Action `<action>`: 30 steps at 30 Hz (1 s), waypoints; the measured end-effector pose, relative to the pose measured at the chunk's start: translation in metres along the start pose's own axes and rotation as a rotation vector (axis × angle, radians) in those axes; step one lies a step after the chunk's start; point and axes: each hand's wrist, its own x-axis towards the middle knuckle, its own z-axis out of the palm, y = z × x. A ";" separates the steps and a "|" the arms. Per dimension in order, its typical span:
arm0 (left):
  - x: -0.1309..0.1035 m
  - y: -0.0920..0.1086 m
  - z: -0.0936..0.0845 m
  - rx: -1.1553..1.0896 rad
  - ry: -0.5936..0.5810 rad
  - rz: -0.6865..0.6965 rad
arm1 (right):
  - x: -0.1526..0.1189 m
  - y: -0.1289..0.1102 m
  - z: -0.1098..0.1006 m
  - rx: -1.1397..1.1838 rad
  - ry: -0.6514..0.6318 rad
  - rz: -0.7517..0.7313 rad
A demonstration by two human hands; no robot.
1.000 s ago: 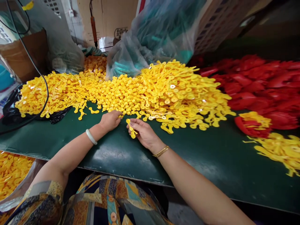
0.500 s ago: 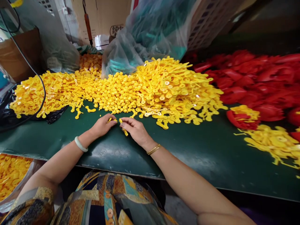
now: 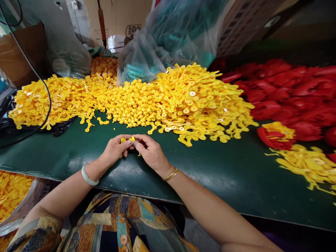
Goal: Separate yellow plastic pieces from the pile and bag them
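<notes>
Small yellow plastic pieces point(image 3: 133, 139) sit between our two hands, at the fingertips, just above the dark green tabletop point(image 3: 210, 182). Our left hand point(image 3: 114, 150) is curled nearly closed, pinching thumb to fingers, with a round yellow end showing at its grip. Our right hand point(image 3: 152, 152) is likewise nearly closed on a yellow part at its thumb and forefinger, and a thin yellow tip pokes out below. The bright part in the middle lies to the left hand's right and the right hand's left, closer to the right fingertips. Fingers hide most of its length, so we cannot tell its long axis.

We count at least two yellow parts in hand; the exact number is hidden. Beyond the hands we have one long, merged yellow heap point(image 3: 199, 98), its pieces too many to count, one lone yellow two-lobed link point(image 3: 103, 121) at its near edge, one red plastic heap point(image 3: 288, 87) to the right, and one orange stick-shaped tool point(image 3: 102, 28) behind.
</notes>
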 end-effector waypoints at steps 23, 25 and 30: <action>-0.002 0.002 -0.003 -0.247 0.023 -0.062 | -0.001 0.002 -0.005 0.029 -0.052 -0.031; -0.002 0.002 -0.002 -0.244 0.024 -0.064 | -0.002 0.000 -0.005 0.023 -0.076 -0.050; -0.003 0.001 0.000 -0.226 -0.005 -0.060 | -0.001 -0.002 -0.005 -0.020 -0.099 -0.094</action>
